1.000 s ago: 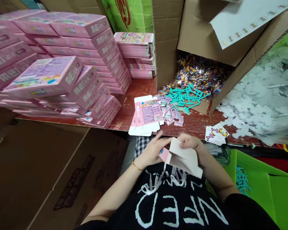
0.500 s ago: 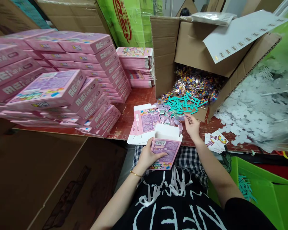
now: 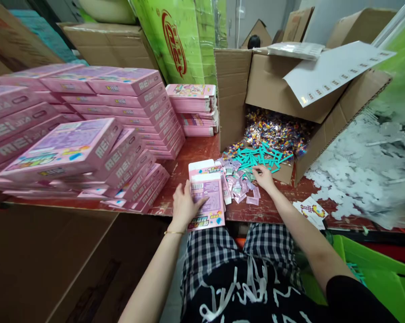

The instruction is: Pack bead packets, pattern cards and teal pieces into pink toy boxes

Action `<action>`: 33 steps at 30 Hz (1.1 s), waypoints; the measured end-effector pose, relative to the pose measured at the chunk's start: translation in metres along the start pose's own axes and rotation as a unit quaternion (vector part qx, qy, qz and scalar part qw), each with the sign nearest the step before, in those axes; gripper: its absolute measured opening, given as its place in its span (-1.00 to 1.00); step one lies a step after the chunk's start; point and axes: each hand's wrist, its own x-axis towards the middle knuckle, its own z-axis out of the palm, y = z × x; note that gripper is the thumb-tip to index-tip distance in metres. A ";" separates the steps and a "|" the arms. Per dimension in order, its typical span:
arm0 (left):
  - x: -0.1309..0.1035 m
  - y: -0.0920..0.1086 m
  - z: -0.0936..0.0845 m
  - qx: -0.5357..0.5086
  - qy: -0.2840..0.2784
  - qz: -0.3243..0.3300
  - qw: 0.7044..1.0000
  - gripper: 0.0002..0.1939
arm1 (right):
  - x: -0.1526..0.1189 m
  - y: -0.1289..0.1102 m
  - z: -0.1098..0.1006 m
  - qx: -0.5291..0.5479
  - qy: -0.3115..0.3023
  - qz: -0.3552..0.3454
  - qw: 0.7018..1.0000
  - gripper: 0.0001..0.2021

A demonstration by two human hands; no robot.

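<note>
the left hand held a pink box at the table's front edge, its thumb across the printed face and its other fingers curled at the left side. the right hand was at the teal sticks, thumb and fingertips drawn narrow, though whether they pinched anything could not be told; small packets lay between the hands, below the open carton.

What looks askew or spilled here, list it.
The front pink stack leans unevenly, its top box skewed across it. Teal sticks and small sachets lie loose at the open carton's mouth, perhaps just a working pile.
</note>
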 end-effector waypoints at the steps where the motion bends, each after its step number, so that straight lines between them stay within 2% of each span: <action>1: -0.002 0.000 -0.001 0.049 0.030 0.030 0.998 -0.09 | 0.018 0.007 0.005 -0.018 0.002 -0.001 1.000 -0.71; 4: -0.026 0.011 -0.002 0.076 0.096 0.130 0.984 -0.32 | 0.075 0.019 0.019 -0.135 -0.020 -0.005 0.991 -0.62; 6: -0.050 0.018 0.000 0.024 0.088 0.191 0.977 -0.46 | 0.111 0.024 0.028 -0.237 -0.070 0.004 0.969 -0.58; 8: -0.071 0.020 0.004 -0.037 0.057 0.225 0.972 -0.48 | 0.138 0.027 0.038 -0.298 -0.120 0.029 0.946 -0.53; 10: -0.086 0.017 0.008 -0.087 0.015 0.214 0.973 -0.48 | 0.154 0.028 0.049 -0.322 -0.136 0.056 0.935 -0.43; 13: -0.094 0.013 0.014 -0.186 -0.043 0.144 0.971 -0.53 | 0.154 0.023 0.054 -0.316 -0.098 0.040 0.943 -0.38; 15: -0.092 0.016 0.017 -0.282 -0.083 0.067 0.954 -0.60 | 0.136 0.014 0.045 -0.284 -0.051 -0.002 0.957 -0.39; 16: -0.089 0.021 0.019 -0.336 -0.108 0.020 0.935 -0.62 | 0.120 0.009 0.037 -0.262 -0.027 -0.024 0.964 -0.40; 18: -0.082 0.032 0.027 -0.454 -0.168 -0.074 0.872 -0.60 | 0.073 -0.003 0.015 -0.210 0.012 -0.068 0.975 -0.47; 19: -0.078 0.039 0.032 -0.514 -0.203 -0.113 0.826 -0.55 | 0.042 -0.009 0.003 -0.183 0.016 -0.092 0.979 -0.54; 21: -0.075 0.053 0.048 -0.614 -0.275 -0.173 0.719 -0.42 | -0.032 -0.024 -0.019 -0.134 -0.022 -0.140 0.981 -0.71; 22: -0.075 0.059 0.056 -0.643 -0.306 -0.201 0.673 -0.37 | -0.070 -0.032 -0.027 -0.113 -0.069 -0.163 0.978 -0.74; 23: -0.078 0.065 0.065 -0.656 -0.328 -0.231 0.639 -0.36 | -0.107 -0.041 -0.034 -0.090 -0.116 -0.180 0.973 -0.76; 24: -0.082 0.071 0.073 -0.654 -0.344 -0.259 0.622 -0.37 | -0.139 -0.048 -0.041 -0.063 -0.161 -0.194 0.966 -0.77; 26: -0.095 0.079 0.085 -0.628 -0.355 -0.300 0.624 -0.45 | -0.183 -0.055 -0.055 -0.011 -0.206 -0.194 0.959 -0.90; 27: -0.102 0.082 0.087 -0.613 -0.359 -0.309 0.632 -0.48 | -0.194 -0.051 -0.066 0.003 -0.192 -0.167 0.967 -0.98; 28: -0.108 0.084 0.088 -0.600 -0.368 -0.311 0.638 -0.48 | -0.197 -0.041 -0.081 0.004 -0.155 -0.122 0.980 -0.90; 29: -0.114 0.085 0.087 -0.590 -0.382 -0.310 0.640 -0.48 | -0.193 -0.025 -0.098 -0.006 -0.101 -0.067 0.993 -0.82; 30: -0.118 0.085 0.084 -0.581 -0.399 -0.306 0.640 -0.47 | -0.185 -0.005 -0.119 -0.037 -0.023 0.017 0.999 -0.74; 32: -0.123 0.086 0.078 -0.563 -0.431 -0.299 0.638 -0.45 | -0.162 0.045 -0.161 -0.086 0.066 0.098 0.989 -0.62; 33: -0.125 0.086 0.075 -0.554 -0.443 -0.298 0.639 -0.44 | -0.150 0.071 -0.180 -0.134 0.098 0.178 0.970 -0.53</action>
